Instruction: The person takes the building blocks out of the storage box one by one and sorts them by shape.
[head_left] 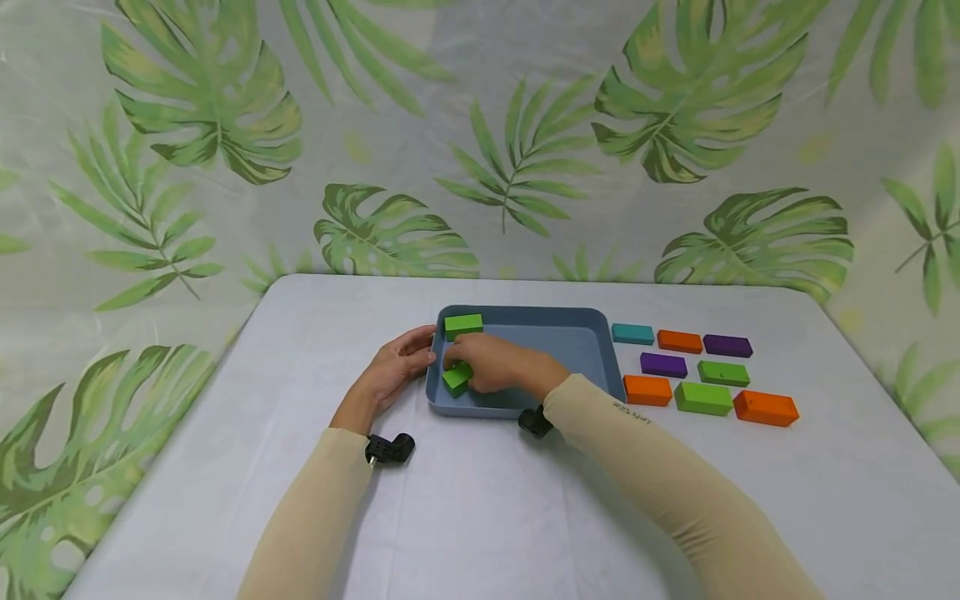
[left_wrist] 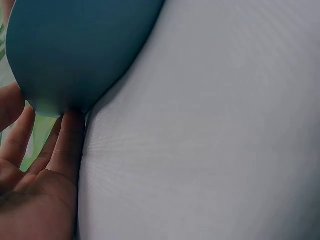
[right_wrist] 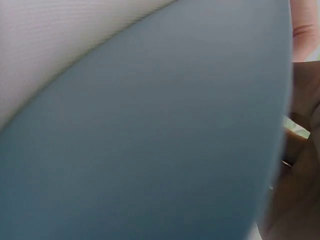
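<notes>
A blue-grey rectangular tray lies on the table. My left hand is at the tray's left side, its fingertips touching the outer wall; the left wrist view shows those fingers extended against the tray. Inside the tray, near the left end, my right hand pinches a green block, which sits tilted and is partly covered by the fingers. Another green block lies in the tray's back left corner. The tray wall fills most of the right wrist view and hides the right fingertips.
Right of the tray, on the white-covered table, several blocks lie in loose rows: a teal block, orange blocks, purple blocks and green blocks. A leaf-patterned cloth hangs behind the table.
</notes>
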